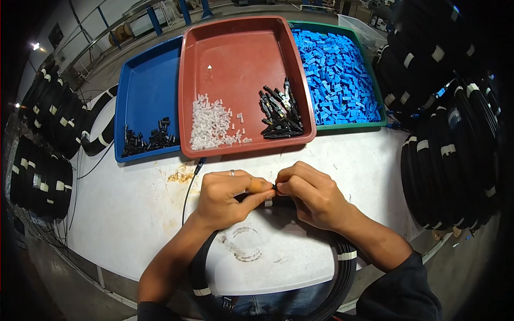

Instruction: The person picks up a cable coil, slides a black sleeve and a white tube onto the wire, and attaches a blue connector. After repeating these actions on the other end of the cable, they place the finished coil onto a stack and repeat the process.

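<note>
My left hand (227,197) and my right hand (311,193) meet over the middle of the white table, fingertips pinched together. Between them is a small black piece (274,187), mostly covered by the fingers, so its exact kind is hidden. A ring and a tan finger wrap show on my left hand. Beneath both hands lies a coil of black cable (345,270), bound with pale tape and reaching over the table's near edge. Left of my left hand, a cable end with a dark blue connector (199,166) sticks up towards the trays.
Behind my hands stand a blue tray (147,155) with black parts, a red tray (246,152) with white pieces and black connectors, and a green tray (350,127) full of blue clips. Stacked black cable coils flank the white table (369,160) at left (40,176) and right (450,166).
</note>
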The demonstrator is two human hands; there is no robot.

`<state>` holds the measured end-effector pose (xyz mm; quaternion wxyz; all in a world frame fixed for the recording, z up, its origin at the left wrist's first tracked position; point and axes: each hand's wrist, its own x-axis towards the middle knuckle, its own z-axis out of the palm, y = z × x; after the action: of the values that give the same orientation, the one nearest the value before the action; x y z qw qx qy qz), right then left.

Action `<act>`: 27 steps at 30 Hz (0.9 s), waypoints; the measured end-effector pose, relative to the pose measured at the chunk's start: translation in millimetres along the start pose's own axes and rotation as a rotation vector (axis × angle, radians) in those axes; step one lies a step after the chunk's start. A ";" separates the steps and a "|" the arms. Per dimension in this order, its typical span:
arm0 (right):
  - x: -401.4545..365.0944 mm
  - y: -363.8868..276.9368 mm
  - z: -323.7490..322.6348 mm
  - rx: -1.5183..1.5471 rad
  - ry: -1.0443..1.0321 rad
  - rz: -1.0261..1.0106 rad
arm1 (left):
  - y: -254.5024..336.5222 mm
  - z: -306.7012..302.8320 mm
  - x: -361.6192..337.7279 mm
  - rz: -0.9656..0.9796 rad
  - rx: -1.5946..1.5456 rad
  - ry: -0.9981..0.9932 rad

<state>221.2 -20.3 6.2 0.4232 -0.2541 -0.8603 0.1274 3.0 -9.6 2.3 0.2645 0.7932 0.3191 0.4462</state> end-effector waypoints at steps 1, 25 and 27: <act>-0.6 -0.6 -0.5 0.012 -0.008 0.007 | -2.5 1.4 0.5 0.145 0.038 0.001; -4.6 3.4 5.1 0.045 0.012 0.064 | 3.7 -1.3 -2.2 -0.003 0.019 -0.021; -2.9 0.8 3.1 0.007 0.001 0.027 | 6.9 -3.5 -0.1 -0.081 -0.034 -0.032</act>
<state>220.5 -21.2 2.0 0.4226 -0.2641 -0.8563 0.1360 1.8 -13.7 8.7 0.3010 0.7820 0.3389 0.4278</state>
